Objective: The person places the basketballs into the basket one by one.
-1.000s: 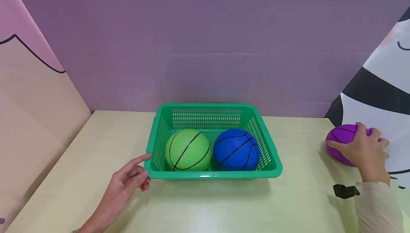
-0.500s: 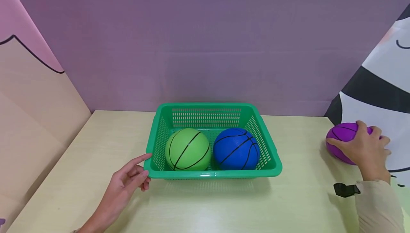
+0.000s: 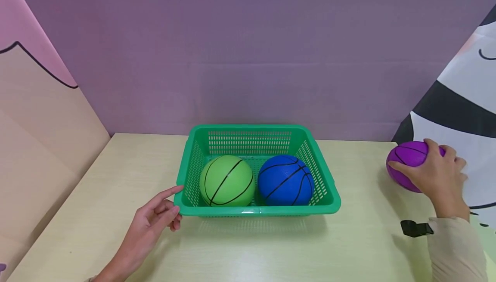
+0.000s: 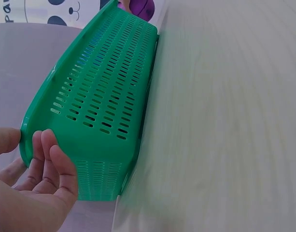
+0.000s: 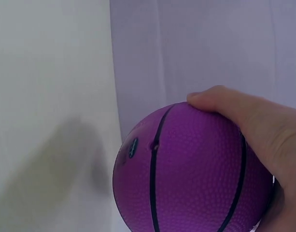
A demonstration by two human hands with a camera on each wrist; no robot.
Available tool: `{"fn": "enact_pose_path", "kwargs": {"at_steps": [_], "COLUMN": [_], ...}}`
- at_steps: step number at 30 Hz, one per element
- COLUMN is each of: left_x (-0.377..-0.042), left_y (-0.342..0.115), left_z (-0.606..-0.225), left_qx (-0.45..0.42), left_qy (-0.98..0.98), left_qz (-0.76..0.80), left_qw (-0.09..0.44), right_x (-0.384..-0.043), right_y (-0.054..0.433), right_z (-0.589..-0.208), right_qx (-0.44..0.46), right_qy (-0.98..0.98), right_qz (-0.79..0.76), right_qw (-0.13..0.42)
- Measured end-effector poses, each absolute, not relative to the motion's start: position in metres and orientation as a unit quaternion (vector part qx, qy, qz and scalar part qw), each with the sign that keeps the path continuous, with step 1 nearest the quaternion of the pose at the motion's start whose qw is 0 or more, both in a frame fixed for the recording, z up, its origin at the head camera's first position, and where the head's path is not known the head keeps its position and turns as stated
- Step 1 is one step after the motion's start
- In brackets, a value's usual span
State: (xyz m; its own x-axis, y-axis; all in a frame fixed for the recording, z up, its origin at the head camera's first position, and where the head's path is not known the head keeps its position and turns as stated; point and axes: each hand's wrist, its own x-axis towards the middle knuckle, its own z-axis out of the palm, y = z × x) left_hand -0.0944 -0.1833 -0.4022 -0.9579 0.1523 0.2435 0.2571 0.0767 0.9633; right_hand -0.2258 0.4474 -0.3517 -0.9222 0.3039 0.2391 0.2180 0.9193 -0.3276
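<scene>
My left hand point(image 3: 149, 226) holds the front left corner of a green plastic basket point(image 3: 255, 211), with index finger and thumb at the rim. In the left wrist view, the other fingers curl below the rim of the basket point(image 4: 104, 87). Inside it, a light green ball point(image 3: 227, 181) and a blue ball point(image 3: 286, 181) sit side by side, both with black basketball lines. At the far right my right hand point(image 3: 441, 178) grips a small purple basketball point(image 3: 404, 163) from above, fingers spread round it. The right wrist view shows the thumb along the side of the purple basketball point(image 5: 196, 164).
The basket stands on a pale wooden table point(image 3: 248, 252). A purple backdrop point(image 3: 248, 58) rises behind it. Printed panels flank both sides, with a panda-like panel point(image 3: 457, 114) close to my right hand. A black strap point(image 3: 416, 228) sticks out from the right wrist.
My right hand has moved slightly up and to the left in the head view, carrying the purple basketball with it. The left hand, the basket and its two balls stay in place.
</scene>
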Motion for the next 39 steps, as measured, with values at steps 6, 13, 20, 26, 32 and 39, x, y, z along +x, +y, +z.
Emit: {"fn": "enact_pose_path", "kwargs": {"at_steps": [6, 13, 20, 26, 32, 39], "left_x": [-0.096, -0.098, -0.099, -0.096, -0.094, -0.095], "left_y": [-0.183, -0.182, -0.184, -0.184, -0.185, -0.184], "left_z": [-0.403, -0.402, -0.401, -0.401, -0.401, -0.402], "left_qx": [-0.142, -0.143, -0.148, -0.136, -0.15, -0.163], "left_qy": [-0.733, -0.736, -0.736, -0.735, -0.731, -0.725], "left_qz": [-0.664, -0.661, -0.659, -0.663, -0.663, -0.666], "left_qw": [0.037, 0.037, 0.04, 0.043, 0.052, 0.057], "right_x": [-0.225, -0.226, -0.226, -0.227, -0.23, -0.23], "right_y": [0.433, 0.418, 0.392, 0.369, 0.35, 0.333], "right_z": [-0.347, -0.34, -0.329, -0.322, -0.319, -0.32], "right_qx": [-0.112, -0.081, -0.05, -0.022, -0.002, 0.015], "right_qy": [-0.966, -0.963, -0.957, -0.951, -0.945, -0.939], "right_qz": [0.164, 0.182, 0.192, 0.201, 0.213, 0.222], "right_qw": [0.166, 0.181, 0.21, 0.234, 0.248, 0.263]}}
